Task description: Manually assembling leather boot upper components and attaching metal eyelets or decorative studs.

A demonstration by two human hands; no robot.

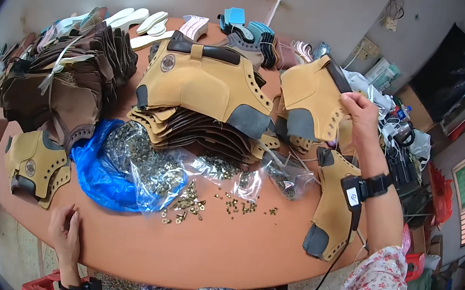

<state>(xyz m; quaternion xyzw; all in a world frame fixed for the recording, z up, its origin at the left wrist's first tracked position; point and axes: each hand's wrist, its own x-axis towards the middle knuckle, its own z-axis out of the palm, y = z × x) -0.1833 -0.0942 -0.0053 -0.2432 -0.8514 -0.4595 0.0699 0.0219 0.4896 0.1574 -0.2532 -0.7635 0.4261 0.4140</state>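
The right grip (361,114) pinches a tan shoe upper (311,95) by its right edge; left grip (65,231) rests loose.

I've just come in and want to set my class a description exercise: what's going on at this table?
A person's right hand holds up a tan boot upper by its edge. The left hand, apparently empty, is at the table's near edge. Between them lie loose metal fittings, with stacked uppers behind.

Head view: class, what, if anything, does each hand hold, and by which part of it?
The right hand holds a tan shoe upper by its edge, near the dark collar and eyelets. The left hand holds nothing visible.
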